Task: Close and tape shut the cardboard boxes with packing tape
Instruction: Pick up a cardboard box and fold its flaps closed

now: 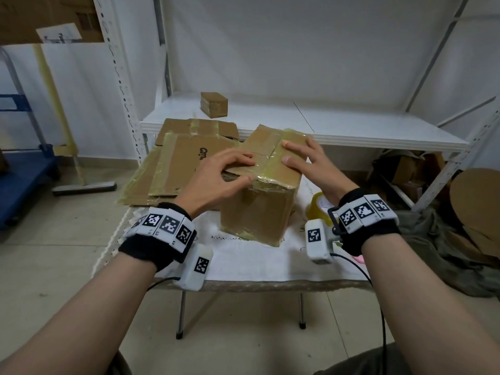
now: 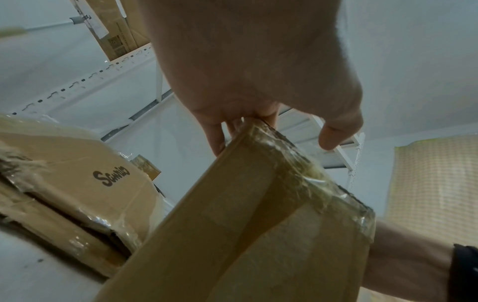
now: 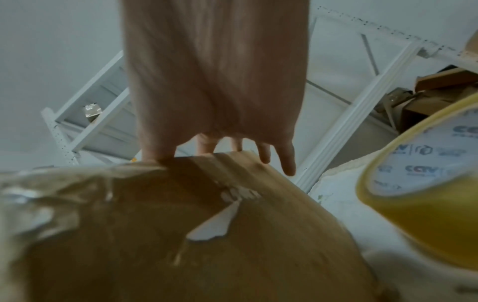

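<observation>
A brown cardboard box [image 1: 259,207] with old yellowish tape on its edges stands on the small table. Its two top flaps are folded down and meet along a seam. My left hand [image 1: 247,169] rests on the left flap, fingertips on top and the thumb along the front upper edge. In the left wrist view the thumb hangs just clear of the box's [image 2: 258,224] taped corner. My right hand [image 1: 286,152] lies flat on the right flap with spread fingers. A roll of yellow packing tape [image 1: 320,208] sits right of the box, partly behind my right wrist, and looms close in the right wrist view [image 3: 424,194].
Flattened cardboard [image 1: 184,163] is piled behind and left of the box. A small taped box [image 1: 213,104] sits on the white shelf [image 1: 351,125] beyond the table [image 1: 257,261]. Cardboard clutter [image 1: 405,169] fills the floor at right; a blue cart [image 1: 21,171] stands at left.
</observation>
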A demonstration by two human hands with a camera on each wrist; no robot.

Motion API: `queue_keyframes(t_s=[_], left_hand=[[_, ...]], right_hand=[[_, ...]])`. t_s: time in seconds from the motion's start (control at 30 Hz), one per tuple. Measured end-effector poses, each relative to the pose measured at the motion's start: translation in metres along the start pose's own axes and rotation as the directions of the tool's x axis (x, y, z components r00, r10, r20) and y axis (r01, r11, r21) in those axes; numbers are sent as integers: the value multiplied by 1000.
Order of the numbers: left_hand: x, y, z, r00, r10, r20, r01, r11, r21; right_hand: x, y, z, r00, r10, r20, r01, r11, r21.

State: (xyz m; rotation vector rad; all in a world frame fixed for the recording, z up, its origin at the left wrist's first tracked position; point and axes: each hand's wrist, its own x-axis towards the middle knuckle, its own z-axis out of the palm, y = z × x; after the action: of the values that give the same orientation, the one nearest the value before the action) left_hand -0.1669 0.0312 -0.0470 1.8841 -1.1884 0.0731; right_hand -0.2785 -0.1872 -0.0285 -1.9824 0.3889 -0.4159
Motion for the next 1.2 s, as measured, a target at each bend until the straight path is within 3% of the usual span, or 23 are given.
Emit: queue_keyframes(t_s=[0.1, 0.23, 0.33, 0.4, 0.57, 0.9, 1.07, 1.2], left_hand=[[2, 8, 4, 998, -58, -39, 58, 998, 3], [8, 36, 16, 987, -151, -49, 159, 921, 357], [9, 50, 28, 952, -306, 0, 276, 860, 430], [8, 51, 38, 944, -329, 12, 285, 836, 469], [7, 53, 48, 954, -291, -68, 285, 817, 501], [2, 42, 32, 984, -82, -160, 132, 936, 328], [4, 38, 27, 988, -16, -151, 63, 948, 311], [0, 36, 34, 992, -123, -17, 122, 942, 311]], right_hand=[[6, 2, 3, 1000, 10, -29, -12, 998, -66], [10, 7, 3, 999, 13, -52, -17, 996, -84], [13, 9, 3, 999, -5, -49, 3, 999, -46], [14, 12, 3, 998, -18, -61, 17, 1000, -22], [12, 16, 0, 997, -46, -58, 50, 997, 61], [1, 4, -4, 963, -161, -217, 170, 985, 20], [2, 3, -11, 949, -167, -267, 169, 985, -13], [4, 13, -11, 978, -81, -192, 72, 996, -53]])
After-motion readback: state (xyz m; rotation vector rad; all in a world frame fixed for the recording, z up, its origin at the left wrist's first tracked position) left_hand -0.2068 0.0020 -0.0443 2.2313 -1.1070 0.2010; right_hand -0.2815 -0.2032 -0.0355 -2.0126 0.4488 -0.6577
